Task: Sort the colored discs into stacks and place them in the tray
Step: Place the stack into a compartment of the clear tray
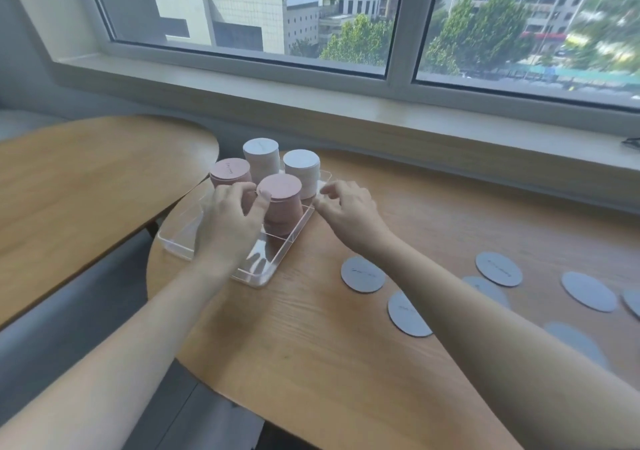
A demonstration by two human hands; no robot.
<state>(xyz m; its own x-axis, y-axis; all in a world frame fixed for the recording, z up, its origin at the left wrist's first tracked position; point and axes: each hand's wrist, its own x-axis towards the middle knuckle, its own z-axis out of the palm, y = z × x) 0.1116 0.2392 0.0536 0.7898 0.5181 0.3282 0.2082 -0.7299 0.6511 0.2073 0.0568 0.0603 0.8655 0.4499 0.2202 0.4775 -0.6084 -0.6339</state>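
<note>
Four stacks (pixel 280 203) in tray (pixel 180 243); left hand (pixel 230 221) grips nearest.

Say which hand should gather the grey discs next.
Right, probably. The loose grey discs lie on the table on the right hand's side, and it holds nothing. The left hand grips a pink stack in the tray.

wood tables (pixel 86 186) | white-framed window (pixel 398 33), sill below | daylight; buildings, trees outside
</note>
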